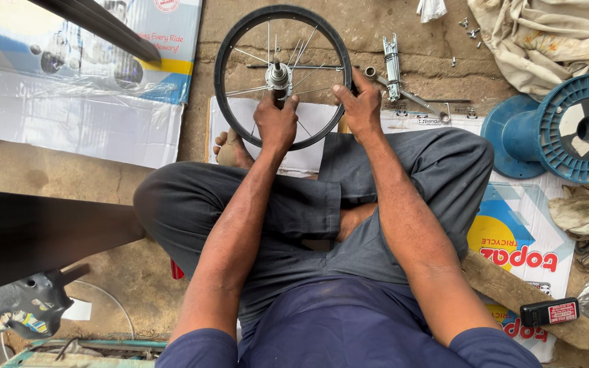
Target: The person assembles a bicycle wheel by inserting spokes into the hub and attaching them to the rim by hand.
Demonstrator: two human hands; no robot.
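Sitting cross-legged on the ground, small spoked wheel [283,75] flat in front of my knees, black tyre round it. My left hand [276,121] is over the near side of the wheel, fingers curled shut round the hub axle [279,76] at the centre. Right hand [360,105] on the tyre's right edge, fingers wrapped down over the rim, thumb pointing in twd the spokes. Wheel lies partly on a white cardboard sheet [308,119]. Just right of it, a metal bracket [393,65] & a few loose bolts [470,28] on the concrete. Blue plastic spool [567,129] further right, well apart. Printed carton [523,245] under my right knee, w/ a wooden block [512,293] on it.
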